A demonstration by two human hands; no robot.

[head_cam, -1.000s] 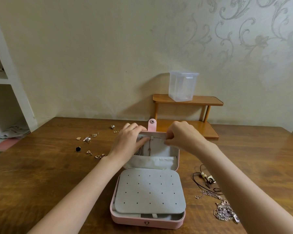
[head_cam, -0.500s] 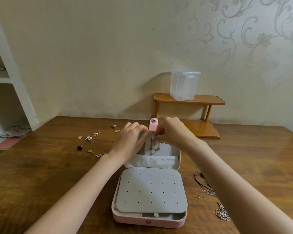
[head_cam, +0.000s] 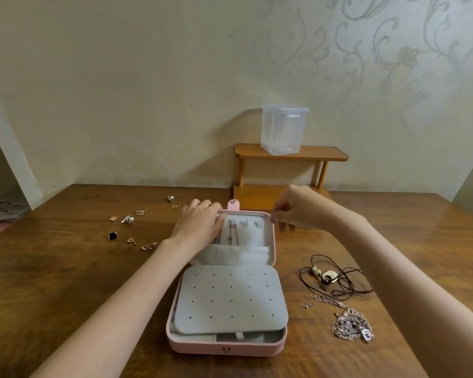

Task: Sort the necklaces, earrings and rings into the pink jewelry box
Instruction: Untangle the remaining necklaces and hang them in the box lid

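The pink jewelry box (head_cam: 227,347) lies open mid-table, its lid (head_cam: 271,241) standing upright. A grey perforated panel (head_cam: 230,298) covers the base. A thin chain necklace (head_cam: 233,234) hangs inside the lid. My left hand (head_cam: 200,225) grips the lid's upper left edge, fingers over the top. My right hand (head_cam: 298,211) hovers at the lid's upper right corner with curled fingers and nothing seen in them. A cord necklace (head_cam: 331,276) and a pendant chain (head_cam: 351,323) lie right of the box. Several earrings (head_cam: 127,219) and a black ring (head_cam: 112,236) lie to the left.
Behind the box a small wooden two-tier shelf (head_cam: 290,154) carries a clear plastic container (head_cam: 284,129). A white shelving unit (head_cam: 6,159) stands at the left edge of the wooden table (head_cam: 66,282).
My right hand has left the inside of the lid and moved right to its corner. The necklace now hangs free in the lid. My left hand stays on the lid's left edge.
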